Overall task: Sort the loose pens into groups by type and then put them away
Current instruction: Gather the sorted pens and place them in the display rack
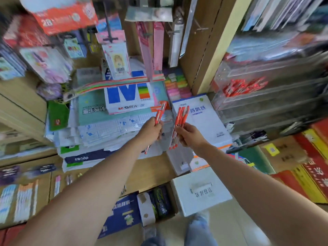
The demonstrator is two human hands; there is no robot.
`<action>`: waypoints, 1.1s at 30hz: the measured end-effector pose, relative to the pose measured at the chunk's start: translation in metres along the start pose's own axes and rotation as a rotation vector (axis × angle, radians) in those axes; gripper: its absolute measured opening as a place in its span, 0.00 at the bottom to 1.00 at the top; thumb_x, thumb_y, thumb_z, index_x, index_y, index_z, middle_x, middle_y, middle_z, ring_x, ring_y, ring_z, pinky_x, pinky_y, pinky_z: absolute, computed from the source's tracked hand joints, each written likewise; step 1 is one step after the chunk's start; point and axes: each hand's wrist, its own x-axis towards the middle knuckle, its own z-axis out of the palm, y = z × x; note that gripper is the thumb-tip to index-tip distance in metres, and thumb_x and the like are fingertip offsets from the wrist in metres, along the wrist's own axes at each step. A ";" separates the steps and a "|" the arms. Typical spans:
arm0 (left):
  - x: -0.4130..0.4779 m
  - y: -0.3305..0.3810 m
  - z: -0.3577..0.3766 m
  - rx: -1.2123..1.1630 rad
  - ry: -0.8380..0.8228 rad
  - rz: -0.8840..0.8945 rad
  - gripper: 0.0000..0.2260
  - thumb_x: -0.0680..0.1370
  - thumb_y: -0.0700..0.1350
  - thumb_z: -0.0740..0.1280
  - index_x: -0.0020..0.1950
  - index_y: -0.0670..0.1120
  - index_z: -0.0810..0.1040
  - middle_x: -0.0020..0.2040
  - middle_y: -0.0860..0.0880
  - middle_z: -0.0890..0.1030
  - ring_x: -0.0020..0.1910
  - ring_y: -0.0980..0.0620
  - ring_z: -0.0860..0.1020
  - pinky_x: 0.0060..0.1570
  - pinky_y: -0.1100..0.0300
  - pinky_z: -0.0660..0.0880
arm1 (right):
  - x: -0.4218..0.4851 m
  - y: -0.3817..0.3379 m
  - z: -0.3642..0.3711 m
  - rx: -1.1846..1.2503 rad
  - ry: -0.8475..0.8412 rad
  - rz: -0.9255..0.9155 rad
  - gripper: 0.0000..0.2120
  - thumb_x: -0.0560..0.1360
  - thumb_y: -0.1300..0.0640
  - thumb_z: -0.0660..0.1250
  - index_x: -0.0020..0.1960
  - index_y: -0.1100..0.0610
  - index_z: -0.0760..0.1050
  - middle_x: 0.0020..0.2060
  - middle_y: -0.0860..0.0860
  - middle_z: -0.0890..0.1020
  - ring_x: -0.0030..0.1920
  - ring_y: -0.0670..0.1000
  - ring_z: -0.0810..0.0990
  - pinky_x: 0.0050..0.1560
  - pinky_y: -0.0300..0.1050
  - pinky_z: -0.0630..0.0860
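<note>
Head view, mid-frame: left hand (150,129) grips a few red pens (160,113), right hand (190,136) grips a red-pen bundle (180,121); grouped, seemingly not yet stowed.

You have two hands up: one left hand (152,129) and one right hand (190,136). The left grips a pair of red pens (160,112), as far as the blur lets you count. The right grips a bundle of red pens (181,116) with four caps showing (any more are lost in the blur). One clear drawer (248,99) holds a heap of red pens (245,87), too smeared to number. One white box (200,190) and one blue-lettered paper ream (127,96) show too.
</note>
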 end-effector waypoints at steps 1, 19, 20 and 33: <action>0.002 0.014 0.008 0.022 -0.013 0.011 0.06 0.82 0.37 0.54 0.50 0.44 0.69 0.36 0.47 0.72 0.30 0.52 0.69 0.26 0.64 0.67 | 0.000 -0.006 -0.011 0.006 0.013 -0.016 0.12 0.80 0.61 0.61 0.38 0.56 0.69 0.26 0.52 0.66 0.20 0.44 0.63 0.21 0.36 0.60; 0.070 0.175 0.211 0.123 -0.079 0.015 0.06 0.78 0.45 0.67 0.49 0.42 0.79 0.40 0.43 0.79 0.33 0.52 0.74 0.28 0.62 0.62 | 0.062 -0.049 -0.267 0.108 -0.045 -0.081 0.08 0.80 0.57 0.63 0.43 0.58 0.73 0.25 0.50 0.72 0.22 0.45 0.66 0.22 0.36 0.63; 0.073 0.180 0.220 0.120 -0.070 -0.003 0.06 0.77 0.45 0.67 0.48 0.43 0.78 0.38 0.44 0.78 0.32 0.52 0.74 0.27 0.64 0.62 | 0.064 -0.051 -0.278 0.106 -0.051 -0.073 0.09 0.80 0.57 0.63 0.42 0.57 0.73 0.25 0.50 0.72 0.21 0.44 0.67 0.22 0.35 0.62; 0.087 0.201 0.268 -0.036 -0.138 -0.099 0.15 0.73 0.50 0.74 0.50 0.40 0.76 0.30 0.45 0.69 0.21 0.56 0.64 0.21 0.67 0.59 | 0.065 -0.053 -0.332 0.262 -0.037 -0.066 0.07 0.79 0.57 0.65 0.43 0.57 0.75 0.27 0.50 0.79 0.23 0.46 0.74 0.20 0.34 0.65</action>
